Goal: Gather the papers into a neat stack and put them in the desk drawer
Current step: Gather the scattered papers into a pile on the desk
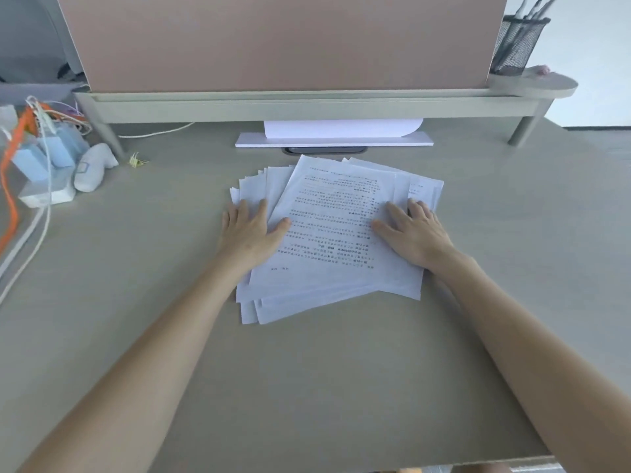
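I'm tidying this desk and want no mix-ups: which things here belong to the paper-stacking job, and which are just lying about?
Belongs to the job:
- papers, fanned out unevenly
- left hand and right hand, both flat on them
- desk; no drawer shows

Just lying about:
- pen cup
- shelf
- cables
- binder clip
- white pouch

Top sheet of the papers (327, 230): printed in dense dark lines, a short centred heading block near the far edge, body paragraphs below, two small isolated marks at the near left corner. Characters too blurred to read; script cannot be determined. Sheets fanned out underneath show fragments of print at the right edge, likewise illegible. No legible labels, brands or numbers elsewhere in view.
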A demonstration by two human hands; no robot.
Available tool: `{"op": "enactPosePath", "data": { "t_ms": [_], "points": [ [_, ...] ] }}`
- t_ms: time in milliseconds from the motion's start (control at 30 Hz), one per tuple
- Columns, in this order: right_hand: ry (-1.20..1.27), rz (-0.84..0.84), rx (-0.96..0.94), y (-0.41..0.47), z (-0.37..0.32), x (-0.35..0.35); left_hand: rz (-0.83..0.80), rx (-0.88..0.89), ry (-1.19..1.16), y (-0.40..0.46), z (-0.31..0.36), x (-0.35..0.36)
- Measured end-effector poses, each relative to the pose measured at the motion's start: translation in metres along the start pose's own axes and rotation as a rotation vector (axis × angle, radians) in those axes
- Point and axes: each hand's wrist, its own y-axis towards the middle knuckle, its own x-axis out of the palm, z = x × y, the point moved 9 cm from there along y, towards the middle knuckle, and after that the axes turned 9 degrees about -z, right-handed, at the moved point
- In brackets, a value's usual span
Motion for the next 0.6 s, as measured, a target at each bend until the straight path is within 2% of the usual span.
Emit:
{"op": "enactPosePath", "data": {
  "t_ms": [133, 233, 433, 533, 600],
  "points": [
    [0.145, 0.062, 0.065, 0.007, 0.002, -0.017, -0.003, 0.046, -0.037, 0.009, -0.001, -0.003],
    [-0.005, 0.109, 0.138, 0.016, 0.005, -0.013, 0.0, 0.081, -0.045, 0.012, 0.003, -0.005],
    [-0.036, 0.038, -0.041, 0.035, -0.016, -0.003, -0.005, 0.137, -0.156, 0.016, 0.013, -0.013],
    [0.123, -0.04, -0.053, 0.037, -0.029, -0.005, -0.001, 0.157, -0.177, 0.014, 0.018, -0.016],
    [0.246, -0.031, -0.093, 0.04, -0.038, -0.009, -0.012, 0.162, -0.185, 0.013, 0.018, -0.015]
  ]
}}
